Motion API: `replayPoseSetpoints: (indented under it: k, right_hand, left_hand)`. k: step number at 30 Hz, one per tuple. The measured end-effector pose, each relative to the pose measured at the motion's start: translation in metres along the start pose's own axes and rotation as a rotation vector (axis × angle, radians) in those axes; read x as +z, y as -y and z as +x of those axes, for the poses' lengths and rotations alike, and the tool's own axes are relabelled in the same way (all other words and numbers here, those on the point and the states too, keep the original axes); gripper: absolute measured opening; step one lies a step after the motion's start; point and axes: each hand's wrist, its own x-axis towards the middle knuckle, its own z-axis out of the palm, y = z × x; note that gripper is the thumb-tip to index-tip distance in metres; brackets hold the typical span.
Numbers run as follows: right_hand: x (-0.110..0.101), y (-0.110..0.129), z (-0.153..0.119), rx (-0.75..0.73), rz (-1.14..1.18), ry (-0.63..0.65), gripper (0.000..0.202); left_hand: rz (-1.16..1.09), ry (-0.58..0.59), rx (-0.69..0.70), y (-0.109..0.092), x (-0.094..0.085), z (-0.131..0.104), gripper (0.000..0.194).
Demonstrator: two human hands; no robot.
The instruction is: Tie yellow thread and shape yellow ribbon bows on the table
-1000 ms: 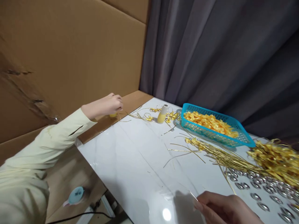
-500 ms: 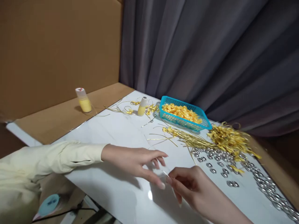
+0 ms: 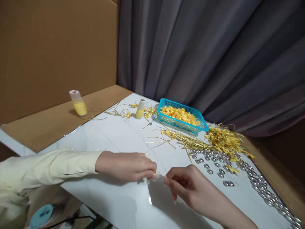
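Note:
My right hand is closed in a pinch on a thin pale strand that pokes out towards the left. Whether it is thread or wire is too fine to tell. Close by, the fingertips of my left hand are pressed together near the strand's free end; what lies between them is hidden. Both hands are over the white marbled table. To the right of my right hand lie loose silver oval rings. Beyond it is a bundle of gold cords with yellow ribbon bows.
A blue basket of yellow bows stands at the back. Left of it are a small yellow bottle and a yellow thread spool on cardboard. A silver row of rings runs down the right edge. A grey curtain hangs behind.
My left hand has gone from spread fingers to a closed pinch beside the strand. My right hand keeps its pinch. The whole view has shifted slightly.

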Motion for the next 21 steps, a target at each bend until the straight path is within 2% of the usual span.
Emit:
replayPoseSetpoints:
  k: [5,7,10,13,15,17,19,21]
  right_hand:
    - [0.004,-0.009,0.000,0.049,0.028,0.053,0.019]
    - [0.010,-0.015,0.002,0.053,0.050,0.081,0.020]
    - [0.020,-0.020,0.006,0.052,0.090,0.100,0.019]
    - [0.021,-0.020,0.004,0.071,0.039,0.071,0.015]
    - [0.013,-0.025,-0.007,0.085,-0.090,0.009,0.017]
    - [0.000,-0.044,-0.031,0.133,-0.266,-0.084,0.021]
    - [-0.010,-0.077,-0.065,0.248,-0.432,-0.216,0.024]
    - [-0.016,-0.118,-0.099,0.371,-0.573,-0.432,0.026]
  left_hand:
    - [0.381,-0.082,0.120,0.005,0.005,-0.011,0.023]
    - [0.447,-0.109,0.140,0.007,0.008,-0.017,0.021]
    - [0.503,-0.085,0.132,0.011,0.011,-0.022,0.019]
    - [0.513,-0.064,0.128,0.015,0.014,-0.023,0.018]
    - [0.514,-0.067,0.135,0.017,0.015,-0.023,0.018]
    - [0.511,-0.069,0.136,0.019,0.017,-0.023,0.021]
    - [0.511,-0.069,0.134,0.021,0.018,-0.022,0.023]
    - [0.520,-0.065,0.137,0.021,0.019,-0.021,0.022]
